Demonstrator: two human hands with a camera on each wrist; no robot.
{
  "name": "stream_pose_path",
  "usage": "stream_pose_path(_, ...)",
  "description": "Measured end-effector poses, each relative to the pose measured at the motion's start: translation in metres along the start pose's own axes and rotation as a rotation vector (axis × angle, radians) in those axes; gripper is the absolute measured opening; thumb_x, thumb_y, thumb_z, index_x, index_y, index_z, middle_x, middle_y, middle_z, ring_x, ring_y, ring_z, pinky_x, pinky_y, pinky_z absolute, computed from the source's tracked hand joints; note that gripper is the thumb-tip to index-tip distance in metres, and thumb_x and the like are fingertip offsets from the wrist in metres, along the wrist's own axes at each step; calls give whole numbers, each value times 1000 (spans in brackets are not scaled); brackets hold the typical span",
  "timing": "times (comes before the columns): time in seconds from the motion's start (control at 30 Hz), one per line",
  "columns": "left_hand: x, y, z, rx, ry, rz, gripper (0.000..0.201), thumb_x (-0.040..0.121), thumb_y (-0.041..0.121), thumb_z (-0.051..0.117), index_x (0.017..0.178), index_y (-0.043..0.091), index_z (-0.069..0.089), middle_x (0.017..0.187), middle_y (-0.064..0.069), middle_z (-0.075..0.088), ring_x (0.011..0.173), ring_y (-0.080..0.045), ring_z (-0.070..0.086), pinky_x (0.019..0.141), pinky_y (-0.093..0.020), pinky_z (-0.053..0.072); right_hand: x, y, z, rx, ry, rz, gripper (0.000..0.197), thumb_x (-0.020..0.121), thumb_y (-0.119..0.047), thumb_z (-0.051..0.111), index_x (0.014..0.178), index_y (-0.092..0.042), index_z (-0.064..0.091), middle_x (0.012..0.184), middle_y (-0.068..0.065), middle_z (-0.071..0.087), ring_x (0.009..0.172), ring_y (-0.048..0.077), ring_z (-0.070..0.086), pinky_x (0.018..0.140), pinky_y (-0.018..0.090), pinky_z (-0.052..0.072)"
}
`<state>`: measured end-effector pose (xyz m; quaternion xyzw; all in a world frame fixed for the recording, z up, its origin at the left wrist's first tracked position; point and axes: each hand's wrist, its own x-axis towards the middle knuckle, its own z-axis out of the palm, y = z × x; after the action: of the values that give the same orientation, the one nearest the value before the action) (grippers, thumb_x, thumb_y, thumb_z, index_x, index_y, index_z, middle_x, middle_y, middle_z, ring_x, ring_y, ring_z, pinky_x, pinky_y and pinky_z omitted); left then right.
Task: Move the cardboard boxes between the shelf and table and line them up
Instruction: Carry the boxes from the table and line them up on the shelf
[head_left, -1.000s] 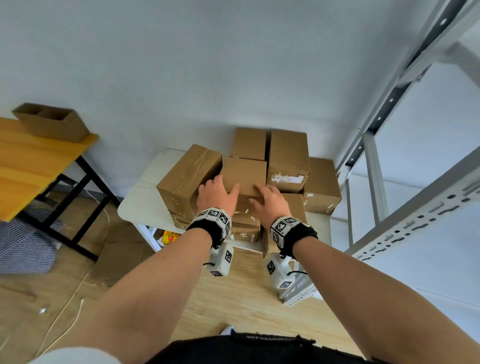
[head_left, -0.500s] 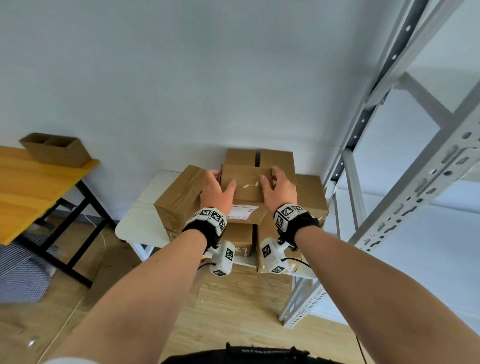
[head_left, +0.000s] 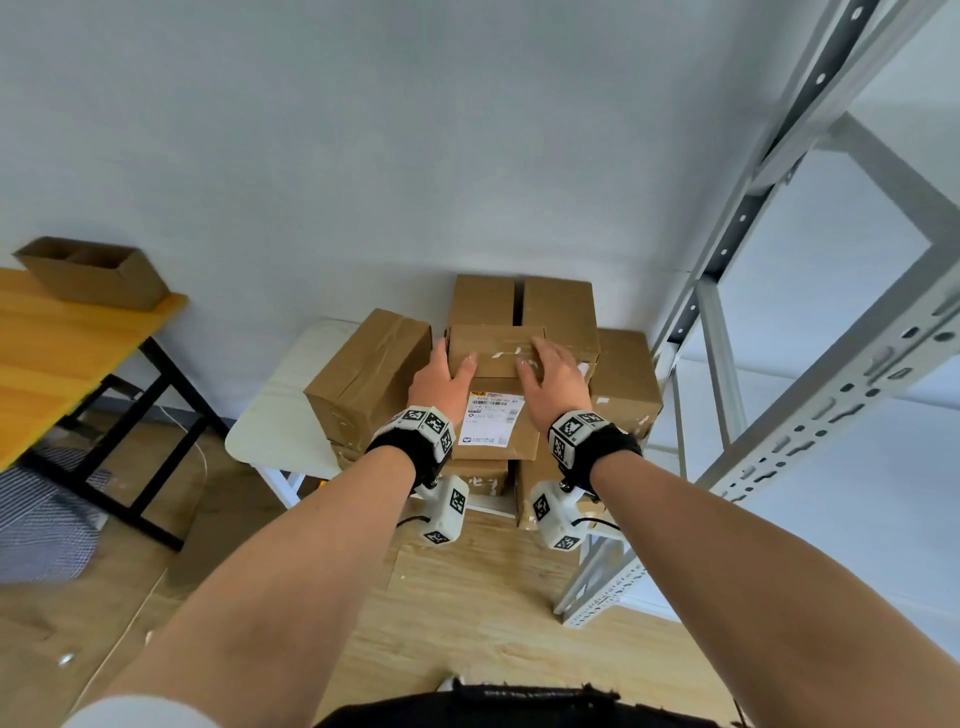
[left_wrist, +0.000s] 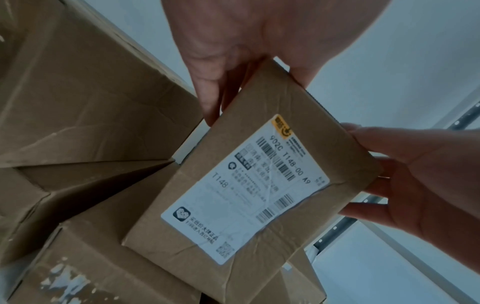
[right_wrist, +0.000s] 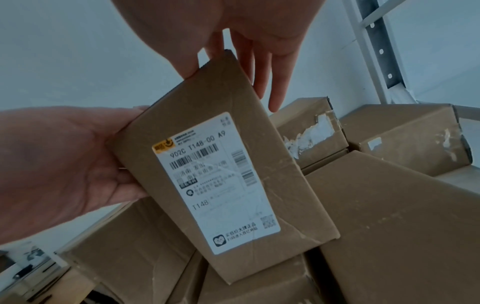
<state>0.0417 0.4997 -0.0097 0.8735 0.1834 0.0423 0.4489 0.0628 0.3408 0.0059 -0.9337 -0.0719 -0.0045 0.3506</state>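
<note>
Head view: white table (head_left: 280, 426) against grey wall (head_left: 363, 156).

Head cam looks down from above the labelled box (head_left: 493, 415); both wrist cams sit close beneath it, facing up.

1. One labelled cardboard box (head_left: 496, 410), held up.
2. At least six more cardboard boxes (head_left: 371, 374) on the white bench (head_left: 280, 431).
3. One open divided carton (head_left: 88, 273) at 10 o'clock.
4. Two hands (head_left: 441, 382).
</note>
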Motion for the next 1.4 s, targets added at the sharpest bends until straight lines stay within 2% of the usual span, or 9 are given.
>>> stream_pose_path(0.3,1,0,-6,77,-1,28,71,99,57,39,156,20,17,149,-11,46,133,-30,47,108,-42,38,1,-3,8,-36,67,-10,52,104,-38,42,150,-15,37,158,8,29,144,27,31,116,43,32)
stream_pose_path(0.43,7,-1,-20,120,97,86,65,99,53,43,153,20,29,150,-7,44,136,-26,43,111,-44,37,4,-12,9,-138,149,-91,52,101,-39,47,147,-16,41,157,11,30,145,29,26,118,48,24)
stream_pose_path(0.6,24,-2,-56,152,242,134,59,97,42,56,148,18,38,146,-4,48,135,-26,44,111,-46,38,15,-42,14,-182,191,-233,52,97,-36,53,144,-17,44,154,11,36,143,31,31,117,51,25)
stream_pose_path(0.73,37,-18,-83,431,250,33,83,86,45,70,151,19,27,151,-8,40,140,-30,35,114,-45,33,21,-71,27,-186,180,-323,52,96,-35,55,144,-16,46,153,12,38,142,32,32,117,50,22)
stream_pose_path(0.9,49,-54,-89,628,35,-283,123,67,56,81,156,24,2,161,-15,14,147,-39,13,118,-57,11,20,-82,50,-277,116,-381,51,94,-35,56,141,-16,49,153,10,39,141,30,33,117,46,19)
stream_pose_path(0.97,47,-64,-86,656,-24,-352,129,63,55,84,156,24,0,159,-18,15,146,-40,17,116,-57,14,19,-78,56,-298,87,-377,52,94,-35,57,141,-17,49,152,9,40,141,29,33,117,45,19)
stream_pose_path(1.03,45,-70,-81,662,-13,-370,128,62,49,86,155,20,3,153,-19,25,140,-39,27,112,-53,27,19,-73,60,-316,65,-369,52,94,-36,57,141,-17,49,150,8,42,140,28,35,117,44,19)
stream_pose_path(1.13,41,-70,-78,631,68,-327,126,63,45,85,155,14,6,149,-17,31,135,-36,33,107,-48,36,19,-70,62,-345,47,-374,50,94,-38,57,140,-18,51,147,5,46,137,26,38,117,43,21)
stream_pose_path(1.4,31,-52,-92,543,402,-56,128,58,48,88,154,9,14,147,-12,34,132,-31,35,109,-43,34,20,-81,56,-201,30,-339,50,96,-38,54,140,-16,49,143,5,49,134,26,43,115,43,29)
